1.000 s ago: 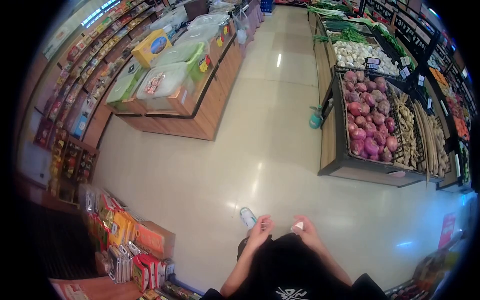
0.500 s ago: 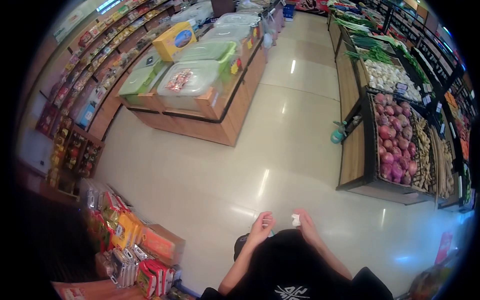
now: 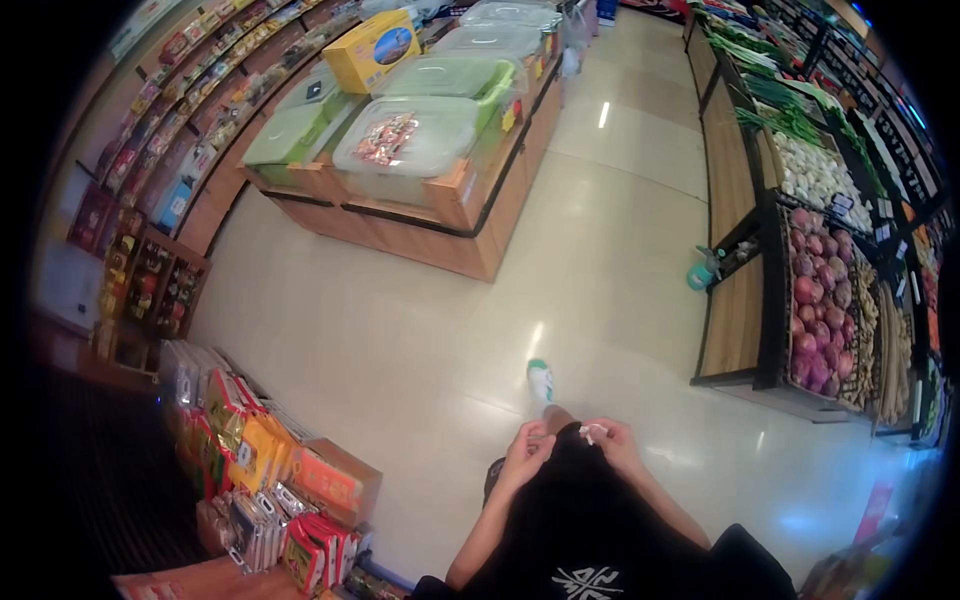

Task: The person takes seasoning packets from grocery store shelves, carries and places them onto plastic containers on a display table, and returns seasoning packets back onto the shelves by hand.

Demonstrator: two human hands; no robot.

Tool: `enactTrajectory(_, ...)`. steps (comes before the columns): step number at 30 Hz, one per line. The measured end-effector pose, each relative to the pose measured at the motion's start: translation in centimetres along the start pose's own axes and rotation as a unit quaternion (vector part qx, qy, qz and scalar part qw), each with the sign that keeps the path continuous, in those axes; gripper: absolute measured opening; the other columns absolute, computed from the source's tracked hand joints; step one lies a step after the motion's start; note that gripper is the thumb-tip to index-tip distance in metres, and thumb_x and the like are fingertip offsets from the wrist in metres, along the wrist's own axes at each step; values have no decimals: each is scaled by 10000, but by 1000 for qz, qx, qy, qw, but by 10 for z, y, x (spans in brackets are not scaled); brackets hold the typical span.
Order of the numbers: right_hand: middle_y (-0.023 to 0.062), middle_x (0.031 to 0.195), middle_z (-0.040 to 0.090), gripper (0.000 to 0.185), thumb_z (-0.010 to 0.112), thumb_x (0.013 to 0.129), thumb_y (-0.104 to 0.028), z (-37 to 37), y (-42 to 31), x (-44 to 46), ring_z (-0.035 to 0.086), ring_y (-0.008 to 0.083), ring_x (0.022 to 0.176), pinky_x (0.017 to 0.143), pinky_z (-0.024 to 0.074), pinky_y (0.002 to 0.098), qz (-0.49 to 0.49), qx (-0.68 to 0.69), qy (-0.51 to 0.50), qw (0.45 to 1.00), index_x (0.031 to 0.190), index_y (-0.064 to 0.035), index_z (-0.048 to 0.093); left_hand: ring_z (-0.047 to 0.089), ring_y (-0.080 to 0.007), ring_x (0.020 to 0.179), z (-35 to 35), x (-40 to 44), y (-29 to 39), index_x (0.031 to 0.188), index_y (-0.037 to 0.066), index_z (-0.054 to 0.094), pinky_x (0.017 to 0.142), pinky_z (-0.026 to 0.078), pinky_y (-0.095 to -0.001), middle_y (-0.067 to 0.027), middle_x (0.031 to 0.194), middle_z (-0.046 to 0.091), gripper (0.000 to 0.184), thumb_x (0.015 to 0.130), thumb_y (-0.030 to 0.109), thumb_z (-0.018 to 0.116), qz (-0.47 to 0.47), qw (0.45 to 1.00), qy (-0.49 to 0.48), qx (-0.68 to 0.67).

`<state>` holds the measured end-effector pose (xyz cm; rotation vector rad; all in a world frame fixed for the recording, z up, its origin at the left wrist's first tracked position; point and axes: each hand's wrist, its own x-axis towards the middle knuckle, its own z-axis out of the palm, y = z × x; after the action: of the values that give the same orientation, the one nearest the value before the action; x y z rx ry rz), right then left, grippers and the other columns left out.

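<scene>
Where price signs point(image 3: 887, 118) are hung above the vegetable stand point(image 3: 732, 335): pale figures seen on black, too small and slanted to be read.
Price tag point(image 3: 841, 204): fixed between garlic point(image 3: 815, 172) and red onions point(image 3: 820, 305); wording not legible.
Yellow box point(image 3: 372, 50): set toward the left edge of the wooden display stand point(image 3: 400, 243), behind its front tubs; a blue oval picture made out, lettering too fine.
Red-and-white packets point(image 3: 387, 138): seen at the stand's front tub; whether laid on or under the clear lid cannot be told.
Shirt emblem point(image 3: 588, 580): letter-like white strokes on black, not resolved into a word.
Bagged goods point(image 3: 262, 455): stacked at lower left; print blurred, surroundings lost in dark.
Pink-red sign point(image 3: 873, 515): blurred, near the dark right border.
Left hand point(image 3: 527, 453): fingers loosely curled; whether anything is held cannot be told.
Right hand point(image 3: 612, 445): partly closed, a small white item point(image 3: 588, 432) pinched at the fingertips.
Small white item: held on the side toward the left hand, above the dark clothing; kind not identifiable.
</scene>
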<state>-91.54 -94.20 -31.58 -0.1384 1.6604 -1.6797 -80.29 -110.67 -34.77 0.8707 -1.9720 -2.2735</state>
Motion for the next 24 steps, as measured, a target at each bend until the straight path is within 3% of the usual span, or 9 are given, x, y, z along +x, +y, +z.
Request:
enactTrajectory(4, 55, 864, 656, 223, 535, 913, -133, 14, 0, 46, 589, 111, 796, 751, 453, 238, 16, -14, -39, 999, 1048, 28, 609, 552, -138, 814, -30, 32, 10, 1197, 48, 445, 678, 475, -258, -98, 1039, 539, 449, 844, 235, 651, -2, 999, 35, 12)
enactTrajectory(7, 56, 875, 650, 216, 535, 907, -117, 28, -14, 83, 581, 107, 812, 749, 447, 230, 19, -34, -41, 998, 1066, 12, 605, 510, -118, 858, -51, 57, 24, 1212, 73, 450, 728, 452, -244, -42, 1031, 519, 420, 854, 197, 631, -17, 999, 40, 4)
enactTrajectory(10, 32, 911, 634, 235, 531, 899, -132, 47, -26, 127, 546, 88, 794, 714, 434, 223, -4, -48, -8, 999, 1087, -12, 605, 514, -123, 860, -79, 80, 46, 1214, 73, 450, 737, 451, -250, -53, 1050, 523, 427, 855, 216, 631, -11, 997, 73, 32)
enactTrajectory(12, 28, 925, 629, 248, 528, 900, -128, 60, -41, 155, 535, 82, 791, 703, 429, 218, -15, -51, -17, 998, 1112, -21, 597, 576, -156, 842, -96, 99, 55, 1217, 56, 441, 697, 490, -264, -124, 1062, 542, 458, 840, 209, 652, -2, 993, 100, 67)
enactTrajectory(17, 48, 914, 641, 262, 511, 898, -75, 80, -58, 222, 556, 80, 821, 731, 436, 206, 12, -33, -70, 997, 1143, -17, 584, 581, -161, 842, -127, 146, 68, 1208, 54, 449, 701, 492, -269, -122, 1043, 543, 446, 837, 194, 653, 16, 989, 131, 68)
enactTrajectory(24, 16, 771, 615, 187, 530, 911, -140, 91, -77, 275, 537, 74, 681, 634, 434, 211, -10, -36, -68, 997, 1000, 9, 602, 583, -164, 823, -150, 198, 69, 1200, 43, 456, 710, 495, -277, -112, 1036, 546, 456, 835, 231, 654, 26, 988, 135, 68)
